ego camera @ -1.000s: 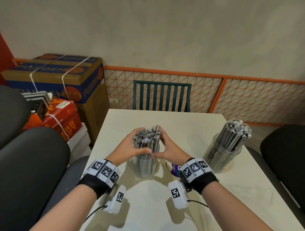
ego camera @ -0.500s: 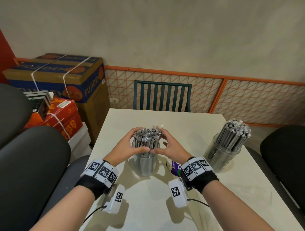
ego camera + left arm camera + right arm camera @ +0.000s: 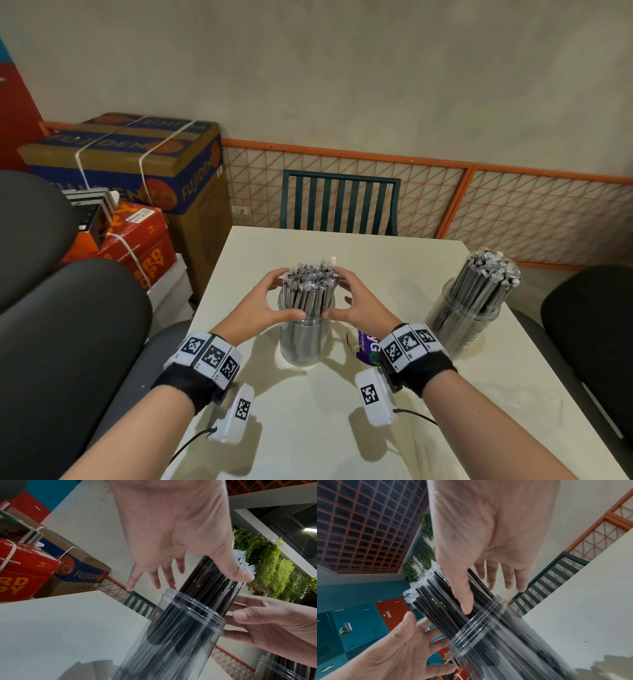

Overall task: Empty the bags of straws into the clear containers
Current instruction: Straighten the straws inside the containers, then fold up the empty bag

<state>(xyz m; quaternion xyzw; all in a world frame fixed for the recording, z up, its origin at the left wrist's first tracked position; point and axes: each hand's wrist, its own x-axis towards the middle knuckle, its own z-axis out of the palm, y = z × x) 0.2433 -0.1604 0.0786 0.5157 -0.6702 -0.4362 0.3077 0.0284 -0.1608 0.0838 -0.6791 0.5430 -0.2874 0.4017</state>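
A clear container (image 3: pixel 301 342) stands mid-table, packed with a bundle of wrapped black straws (image 3: pixel 310 284) that stick out above its rim. My left hand (image 3: pixel 284 294) cups the bundle's left side and my right hand (image 3: pixel 342 294) its right side. Both thumbs lie against the front, just above the rim. In the left wrist view the thumb of my left hand (image 3: pixel 188 577) touches the straws (image 3: pixel 211 588) and the fingers are stretched out behind. My right hand (image 3: pixel 488 592) shows the same, thumb on the straws (image 3: pixel 436 601). A second clear container (image 3: pixel 462 325) full of straws stands at the right.
A purple printed bag (image 3: pixel 368 347) lies on the cream table (image 3: pixel 342 428) just behind my right wrist. A green slatted chair (image 3: pixel 339 202) stands at the far edge. Dark padded chairs flank the table, left (image 3: pixel 68 325) and right (image 3: pixel 589 325). Cardboard boxes (image 3: pixel 137 161) are stacked at the left.
My hands have shifted only slightly round the bundle. The straws and both containers stay where they were.
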